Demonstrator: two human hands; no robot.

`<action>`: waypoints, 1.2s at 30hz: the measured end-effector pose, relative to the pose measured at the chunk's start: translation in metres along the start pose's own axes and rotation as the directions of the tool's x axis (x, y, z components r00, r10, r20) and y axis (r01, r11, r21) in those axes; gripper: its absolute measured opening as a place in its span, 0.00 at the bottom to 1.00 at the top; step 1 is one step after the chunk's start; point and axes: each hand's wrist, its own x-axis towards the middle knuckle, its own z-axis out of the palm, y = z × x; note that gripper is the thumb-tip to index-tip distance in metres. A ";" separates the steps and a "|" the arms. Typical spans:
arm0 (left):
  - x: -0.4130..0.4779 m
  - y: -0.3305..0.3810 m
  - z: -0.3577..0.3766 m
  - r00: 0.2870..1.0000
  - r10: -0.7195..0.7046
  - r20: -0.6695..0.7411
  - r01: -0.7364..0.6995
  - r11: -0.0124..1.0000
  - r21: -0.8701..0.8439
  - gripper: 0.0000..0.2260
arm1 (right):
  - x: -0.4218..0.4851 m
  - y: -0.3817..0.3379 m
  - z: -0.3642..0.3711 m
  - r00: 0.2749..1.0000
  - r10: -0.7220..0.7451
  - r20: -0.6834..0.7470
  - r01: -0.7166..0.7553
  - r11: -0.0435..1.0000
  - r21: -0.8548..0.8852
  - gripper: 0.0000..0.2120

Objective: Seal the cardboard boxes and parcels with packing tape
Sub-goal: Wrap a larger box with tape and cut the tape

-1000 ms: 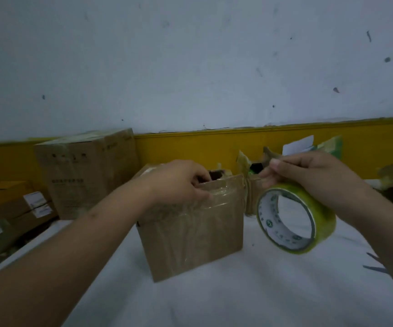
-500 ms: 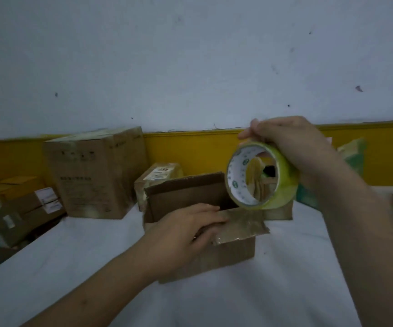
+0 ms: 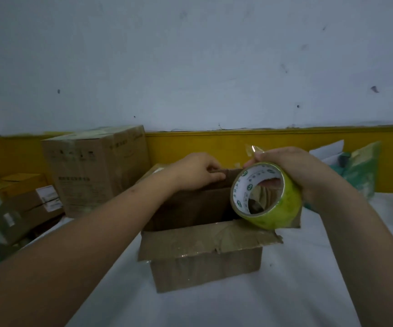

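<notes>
White work surface point(image 3: 214, 310), matte. Resting on it: one open brown cardboard box point(image 3: 205, 267), centre, near flap folded outward; one tall brown cardboard carton point(image 3: 96, 171), left rear against the wall; one green plastic-wrapped parcel point(image 3: 360, 171), right rear.

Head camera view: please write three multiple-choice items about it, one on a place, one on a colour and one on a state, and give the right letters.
1. What does the left hand grip?
A) the far flap of the small brown cardboard box
B) a knife
C) a pen
2. What colour is the round roll of packing tape held by the right hand?
A) red
B) yellow-green
C) black
3. How is the small brown cardboard box?
A) taped shut
B) open on top
C) crushed flat

Answers:
1 A, its fingers curl over the far flap's edge.
2 B, the roll's outer side is yellow-green.
3 B, the near flap hangs outward and the inside shows.
</notes>
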 end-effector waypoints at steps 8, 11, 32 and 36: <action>0.001 0.006 -0.019 0.989 -0.128 0.076 0.145 0.946 -0.290 0.17 | -0.010 -0.011 -0.009 0.986 -0.043 0.162 0.095 0.939 -0.331 0.13; -0.005 0.018 -0.021 0.986 -0.139 0.094 0.162 0.937 -0.310 0.18 | -0.015 -0.016 -0.009 0.985 -0.043 0.169 0.118 0.880 -0.461 0.14; -0.048 0.012 0.009 0.955 -0.126 0.269 0.237 0.871 -0.431 0.14 | -0.040 0.012 0.003 0.928 -0.182 0.325 0.282 0.912 -0.297 0.13; -0.049 0.023 -0.003 0.978 0.024 0.208 0.057 0.925 -0.376 0.12 | -0.057 0.015 -0.004 0.906 -0.350 0.237 0.376 0.924 -0.076 0.13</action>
